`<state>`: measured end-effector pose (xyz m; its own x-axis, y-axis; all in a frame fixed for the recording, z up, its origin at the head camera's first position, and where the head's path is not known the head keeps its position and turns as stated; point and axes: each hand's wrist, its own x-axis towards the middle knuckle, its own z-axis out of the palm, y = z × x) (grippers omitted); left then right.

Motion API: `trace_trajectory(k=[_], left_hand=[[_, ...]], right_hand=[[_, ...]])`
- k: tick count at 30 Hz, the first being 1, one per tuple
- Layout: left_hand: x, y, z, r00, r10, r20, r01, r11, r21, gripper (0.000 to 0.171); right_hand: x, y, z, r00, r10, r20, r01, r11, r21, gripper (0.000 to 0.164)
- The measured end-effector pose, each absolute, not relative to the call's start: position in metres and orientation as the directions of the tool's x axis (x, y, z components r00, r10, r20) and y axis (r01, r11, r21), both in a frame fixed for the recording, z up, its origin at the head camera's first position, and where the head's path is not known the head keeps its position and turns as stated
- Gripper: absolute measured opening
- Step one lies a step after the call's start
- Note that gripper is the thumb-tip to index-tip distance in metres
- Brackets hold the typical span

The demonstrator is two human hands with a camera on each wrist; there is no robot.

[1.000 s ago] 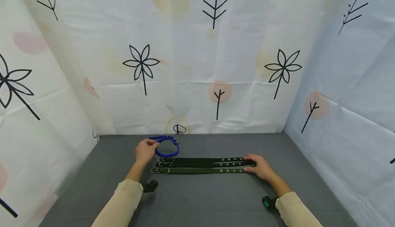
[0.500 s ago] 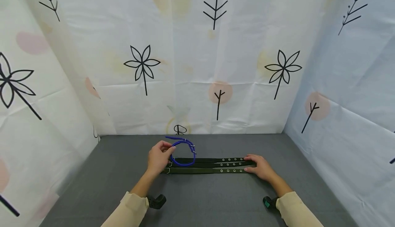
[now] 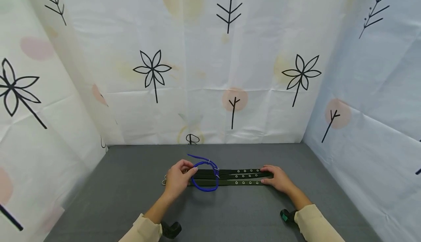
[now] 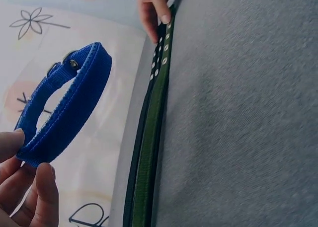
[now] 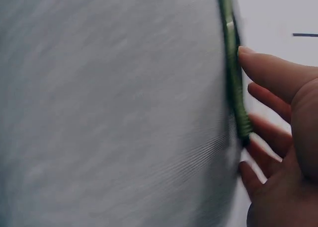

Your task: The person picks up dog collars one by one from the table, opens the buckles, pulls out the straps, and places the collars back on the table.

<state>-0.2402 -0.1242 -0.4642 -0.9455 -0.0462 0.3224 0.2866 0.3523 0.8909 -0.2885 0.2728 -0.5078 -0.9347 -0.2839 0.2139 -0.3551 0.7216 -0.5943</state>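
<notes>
My left hand (image 3: 178, 180) pinches a blue dog collar (image 4: 82, 115) between thumb and fingers. The collar is buckled into a loop, its free tail sticking out at the top in the head view. It is raised above the left part of three dark green collars lying side by side, stretched left to right; the nearest green collar (image 3: 230, 182) is the lightest. Metal eyelets show near their right ends, and the left-end buckles are partly hidden by my left hand. At the right ends, my right hand (image 3: 279, 178) rests with spread fingers touching the green collars.
A grey cloth-covered table (image 3: 230, 212) lies beneath everything. White patterned curtains (image 3: 256, 59) stand behind it and along both sides. Black wrist cameras (image 3: 171, 230) sit at both cuffs.
My left hand has carried the blue collar rightward and nearer, from beyond the buckle ends to over the green collars. The right hand has stayed in place.
</notes>
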Motion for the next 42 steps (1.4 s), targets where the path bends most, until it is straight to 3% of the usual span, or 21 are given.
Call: trace_trajectory(k=[6,11,15,24,32,38,42], left_hand=[[-0.233,-0.114,-0.465,-0.946,-0.034,0.323,0.290,0.361,0.886,0.016],[-0.227,-0.105,-0.466,-0.938,-0.036,0.344,0.311,0.351,0.883,0.017],[-0.223,-0.098,-0.469,-0.929,-0.028,0.370,0.337,0.354,0.872,0.018],[-0.214,-0.089,-0.469,-0.917,-0.026,0.398,0.363,0.359,0.860,0.019],[-0.209,-0.081,-0.472,-0.913,-0.004,0.409,0.395,0.255,0.883,0.024],[-0.211,-0.082,-0.469,-0.875,0.118,0.469,0.483,0.260,0.836,0.061],[-0.216,-0.085,-0.461,-0.877,0.222,0.426,0.477,0.297,0.827,0.047]], right_hand=[[-0.277,0.248,-0.491,-0.916,-0.128,0.380,-0.358,0.691,-0.628,0.031],[-0.259,0.207,-0.477,-0.880,-0.083,0.467,-0.439,0.518,-0.735,0.023],[-0.247,0.180,-0.469,-0.867,-0.128,0.481,-0.485,0.431,-0.761,0.020],[-0.219,0.142,-0.440,-0.779,-0.305,0.548,-0.626,0.341,-0.701,0.019],[-0.218,0.135,-0.441,-0.770,-0.313,0.556,-0.635,0.299,-0.712,0.017],[-0.231,0.140,-0.463,-0.756,-0.323,0.570,-0.652,0.297,-0.697,0.017],[-0.234,0.141,-0.463,-0.703,-0.401,0.587,-0.709,0.337,-0.620,0.017]])
